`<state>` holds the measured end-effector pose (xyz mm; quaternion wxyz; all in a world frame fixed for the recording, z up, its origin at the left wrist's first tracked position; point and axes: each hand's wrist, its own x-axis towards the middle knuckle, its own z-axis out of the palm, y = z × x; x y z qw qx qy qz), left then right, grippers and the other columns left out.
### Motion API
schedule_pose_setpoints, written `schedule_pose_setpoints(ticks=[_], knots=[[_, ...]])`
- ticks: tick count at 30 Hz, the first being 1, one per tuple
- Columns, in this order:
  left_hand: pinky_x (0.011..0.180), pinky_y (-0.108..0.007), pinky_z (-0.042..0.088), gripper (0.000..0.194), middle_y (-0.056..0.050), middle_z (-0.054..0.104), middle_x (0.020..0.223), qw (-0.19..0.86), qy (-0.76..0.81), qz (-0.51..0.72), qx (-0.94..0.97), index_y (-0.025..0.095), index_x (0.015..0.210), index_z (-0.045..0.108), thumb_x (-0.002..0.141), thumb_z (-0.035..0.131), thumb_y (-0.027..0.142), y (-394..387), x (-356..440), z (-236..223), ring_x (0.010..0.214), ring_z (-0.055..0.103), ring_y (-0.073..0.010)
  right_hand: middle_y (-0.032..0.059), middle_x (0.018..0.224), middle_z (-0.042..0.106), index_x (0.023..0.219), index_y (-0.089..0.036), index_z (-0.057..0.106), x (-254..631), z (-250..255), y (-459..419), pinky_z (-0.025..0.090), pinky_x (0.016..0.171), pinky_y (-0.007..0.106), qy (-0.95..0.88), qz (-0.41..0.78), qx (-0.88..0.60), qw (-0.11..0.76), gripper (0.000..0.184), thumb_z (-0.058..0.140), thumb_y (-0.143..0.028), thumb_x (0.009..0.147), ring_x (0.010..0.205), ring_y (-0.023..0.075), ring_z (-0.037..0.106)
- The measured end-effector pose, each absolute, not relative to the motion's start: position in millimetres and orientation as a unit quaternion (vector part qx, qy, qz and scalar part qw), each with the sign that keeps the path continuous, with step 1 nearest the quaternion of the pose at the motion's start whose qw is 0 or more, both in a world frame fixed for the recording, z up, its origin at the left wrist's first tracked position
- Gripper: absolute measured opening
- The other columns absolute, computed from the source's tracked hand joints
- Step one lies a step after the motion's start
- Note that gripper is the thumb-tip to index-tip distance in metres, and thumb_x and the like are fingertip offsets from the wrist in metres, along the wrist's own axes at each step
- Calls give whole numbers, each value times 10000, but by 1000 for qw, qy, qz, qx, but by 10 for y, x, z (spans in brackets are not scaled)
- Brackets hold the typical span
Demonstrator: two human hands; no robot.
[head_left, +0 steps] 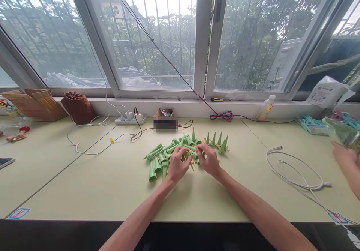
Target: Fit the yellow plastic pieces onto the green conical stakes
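Note:
At the table's middle lies a pile of green plastic cone spikes (157, 164), with small yellow pieces (194, 162) among them. My left hand (179, 163) is closed at the pile's front edge, its thumb and fingers round a green cone spike (188, 158) that points down toward me. Just to the right, my right hand (208, 159) is pinched, fingertips facing the left hand. Whatever sits between those fingertips is too small to make out. Several green cones (213, 140) stand upright in a group beyond the right hand.
A small open box (164, 114) and a white power strip (129, 119) stand behind the pile. White cables (295, 179) loop at right, near another person's hand (345, 161). A bottle (266, 108), brown bag (78, 107) and cardboard box (36, 104) line the window side.

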<state>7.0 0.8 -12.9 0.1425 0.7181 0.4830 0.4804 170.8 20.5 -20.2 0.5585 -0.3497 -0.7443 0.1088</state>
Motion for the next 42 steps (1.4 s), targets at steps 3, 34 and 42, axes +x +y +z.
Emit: schedule_pose_setpoints(ticks=[3, 34, 42], knots=[[576, -248, 494, 128, -26, 551, 898, 142, 481, 478, 721, 207, 968, 652, 871, 616, 283, 5, 72, -131, 634, 522, -108, 27, 765, 586, 875, -208, 585, 1706, -203, 205, 474, 555, 250, -744, 113, -347, 559, 153, 469, -241, 970, 651, 142, 542], [561, -241, 483, 132, -38, 575, 894, 147, 470, 471, 732, 210, 972, 660, 890, 585, 281, -10, 86, -113, 643, 532, -119, 42, 836, 610, 945, -209, 631, 1702, -215, 207, 484, 564, 254, -788, 138, -332, 500, 165, 484, -274, 982, 636, 139, 559], [572, -243, 486, 134, -33, 573, 899, 149, 471, 469, 732, 213, 986, 658, 873, 592, 246, -8, 77, -116, 653, 532, -120, 48, 874, 605, 968, -215, 623, 1704, -237, 212, 489, 568, 261, -789, 156, -334, 492, 149, 497, -294, 979, 638, 139, 562]])
